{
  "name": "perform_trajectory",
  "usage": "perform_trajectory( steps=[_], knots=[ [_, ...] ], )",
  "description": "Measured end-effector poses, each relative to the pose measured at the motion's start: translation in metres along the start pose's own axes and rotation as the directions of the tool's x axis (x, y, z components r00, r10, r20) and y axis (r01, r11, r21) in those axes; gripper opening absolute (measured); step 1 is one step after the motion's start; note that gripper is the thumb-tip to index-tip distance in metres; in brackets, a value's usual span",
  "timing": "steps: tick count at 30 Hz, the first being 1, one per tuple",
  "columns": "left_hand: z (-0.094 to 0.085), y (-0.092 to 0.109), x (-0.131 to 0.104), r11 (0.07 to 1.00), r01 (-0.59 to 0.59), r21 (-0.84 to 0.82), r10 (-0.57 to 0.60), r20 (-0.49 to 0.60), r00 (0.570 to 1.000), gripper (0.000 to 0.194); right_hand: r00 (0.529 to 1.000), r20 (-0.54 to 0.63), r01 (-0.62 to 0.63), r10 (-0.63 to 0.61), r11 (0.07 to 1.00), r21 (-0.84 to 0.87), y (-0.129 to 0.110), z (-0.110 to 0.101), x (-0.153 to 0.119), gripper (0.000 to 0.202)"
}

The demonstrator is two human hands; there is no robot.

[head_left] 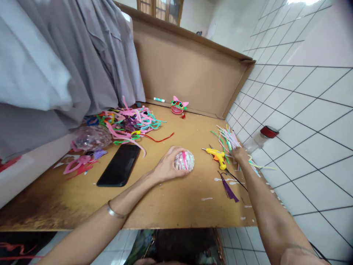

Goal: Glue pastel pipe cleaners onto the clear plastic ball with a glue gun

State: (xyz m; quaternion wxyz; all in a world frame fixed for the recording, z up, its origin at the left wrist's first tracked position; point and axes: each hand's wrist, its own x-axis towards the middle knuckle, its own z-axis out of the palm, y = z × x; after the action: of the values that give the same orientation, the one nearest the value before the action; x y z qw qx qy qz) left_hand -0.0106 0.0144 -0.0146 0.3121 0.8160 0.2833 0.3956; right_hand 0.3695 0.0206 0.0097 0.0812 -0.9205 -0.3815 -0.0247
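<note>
My left hand point(168, 163) curls around a clear, ribbed ball point(188, 161) with a pink strip across it, just above the middle of the table. At the right edge, my right hand point(241, 155) is closed at a bundle of pale, fuzzy pipe cleaners point(231, 137); its fingertips are partly hidden. Between the hands lies a yellow glue gun point(217, 156), its black cord running under my right forearm. A purple tassel point(229, 189) lies just below the glue gun.
A black phone point(119, 165) lies left of my left arm. Behind it are a colourful pipe cleaner heap point(132, 123) and a clear plastic ball point(92, 138). A pink-eared lion head point(178, 106) and glue stick point(159, 99) sit at the back; a red-lidded jar point(260, 140) stands right.
</note>
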Motion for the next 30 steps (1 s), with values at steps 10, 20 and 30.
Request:
perform_trajectory(
  steps=[10, 20, 30],
  knots=[
    [-0.001, 0.001, 0.0, 1.0, 0.006, 0.016, -0.006, 0.001, 1.0, 0.066, 0.941, -0.28, -0.03, 0.19, 0.87, 0.492, -0.014, -0.024, -0.005, 0.085],
    [-0.002, 0.001, 0.001, 1.0, 0.006, 0.026, -0.005, -0.007, 1.0, 0.065, 0.956, -0.288, 0.167, 0.049, 0.718, 0.675, -0.048, -0.035, -0.016, 0.084],
    [-0.002, -0.007, 0.002, 0.996, 0.023, 0.084, -0.016, -0.087, 0.996, 0.063, 0.88, -0.228, 0.452, -0.416, 0.59, 0.669, -0.061, -0.01, -0.137, 0.059]
  ],
)
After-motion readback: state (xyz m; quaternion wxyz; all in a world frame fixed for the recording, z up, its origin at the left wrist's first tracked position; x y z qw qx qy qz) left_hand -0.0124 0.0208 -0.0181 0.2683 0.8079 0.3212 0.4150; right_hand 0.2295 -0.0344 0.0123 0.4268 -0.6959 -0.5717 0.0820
